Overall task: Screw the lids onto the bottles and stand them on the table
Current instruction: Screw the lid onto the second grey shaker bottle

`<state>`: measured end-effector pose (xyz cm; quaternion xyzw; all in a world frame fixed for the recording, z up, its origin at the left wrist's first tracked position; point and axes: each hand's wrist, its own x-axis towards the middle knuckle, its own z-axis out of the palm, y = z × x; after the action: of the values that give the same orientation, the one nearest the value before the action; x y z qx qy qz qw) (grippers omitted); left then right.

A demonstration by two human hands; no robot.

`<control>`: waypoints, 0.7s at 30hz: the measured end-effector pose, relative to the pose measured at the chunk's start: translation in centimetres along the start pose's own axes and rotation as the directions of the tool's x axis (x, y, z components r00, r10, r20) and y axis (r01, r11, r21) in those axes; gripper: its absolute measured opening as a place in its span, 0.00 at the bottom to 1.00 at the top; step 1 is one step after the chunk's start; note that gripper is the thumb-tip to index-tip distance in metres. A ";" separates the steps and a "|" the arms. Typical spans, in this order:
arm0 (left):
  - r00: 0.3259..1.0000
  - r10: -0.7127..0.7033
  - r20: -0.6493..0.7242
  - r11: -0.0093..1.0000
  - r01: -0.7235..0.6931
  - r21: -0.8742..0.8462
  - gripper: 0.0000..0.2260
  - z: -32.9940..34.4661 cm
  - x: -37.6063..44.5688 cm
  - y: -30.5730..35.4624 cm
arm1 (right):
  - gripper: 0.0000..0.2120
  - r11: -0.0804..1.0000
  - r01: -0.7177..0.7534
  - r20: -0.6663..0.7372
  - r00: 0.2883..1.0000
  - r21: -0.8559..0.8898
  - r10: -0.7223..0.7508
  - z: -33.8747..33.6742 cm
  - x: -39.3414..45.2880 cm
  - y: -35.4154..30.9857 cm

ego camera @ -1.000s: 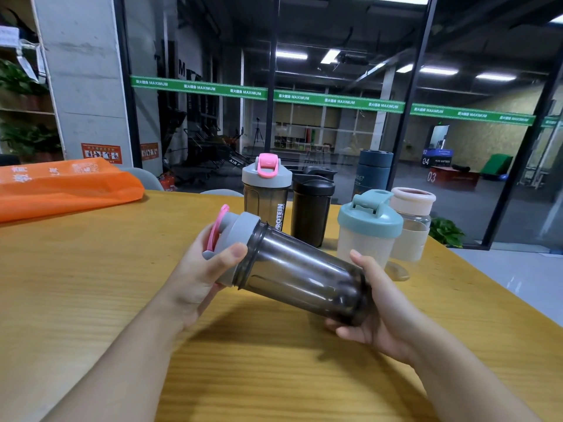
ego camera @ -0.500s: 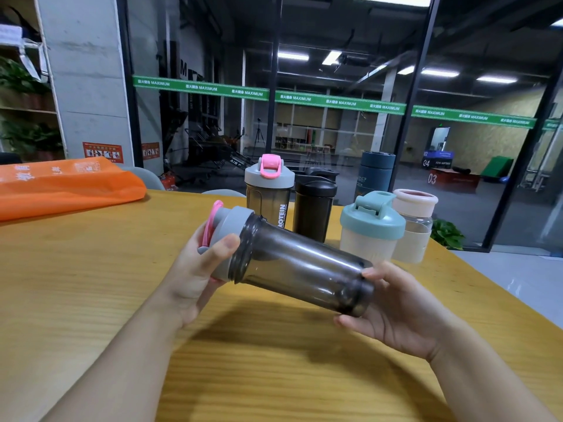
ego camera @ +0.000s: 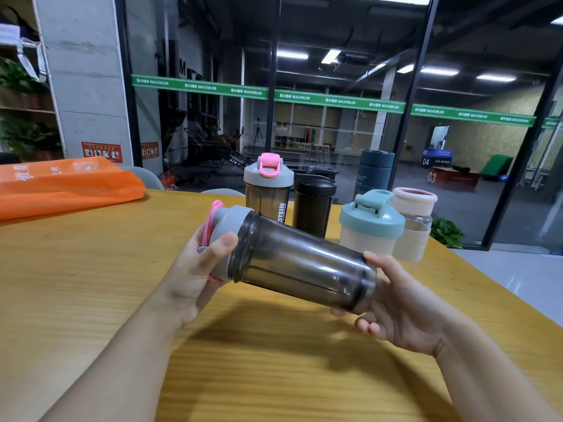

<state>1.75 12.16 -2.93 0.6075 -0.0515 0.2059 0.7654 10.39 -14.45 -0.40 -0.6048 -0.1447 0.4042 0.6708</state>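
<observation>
Head view: a glass wall with a green banner backs a wooden table (ego camera: 91,300). Four capped bottles (ego camera: 268,190) stand at its far edge, apparently finished. Held tilted above the table's middle is a smoky shaker bottle (ego camera: 301,266). The left hand (ego camera: 198,269) curls round its grey lid (ego camera: 230,236), which looks seated, while the right hand (ego camera: 396,303) cups the base with bent fingers. Final tightening and standing it upright seem left.

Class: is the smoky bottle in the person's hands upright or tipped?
Tipped: the smoky bottle lies nearly sideways above the table, grey lid toward the left hand, base in the right hand.
</observation>
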 end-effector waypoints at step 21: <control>0.986 -0.102 -0.134 0.994 0.097 -0.049 0.36 0.2 0.2 -0.4 | 0.37 0.972 0.214 0.068 0.976 -0.097 -0.208 -0.1 0.5 0.7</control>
<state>2.16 11.91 -3.17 0.5777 0.0269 0.2073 0.7891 10.55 -14.22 -1.19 -0.6082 -0.2484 0.3396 0.6731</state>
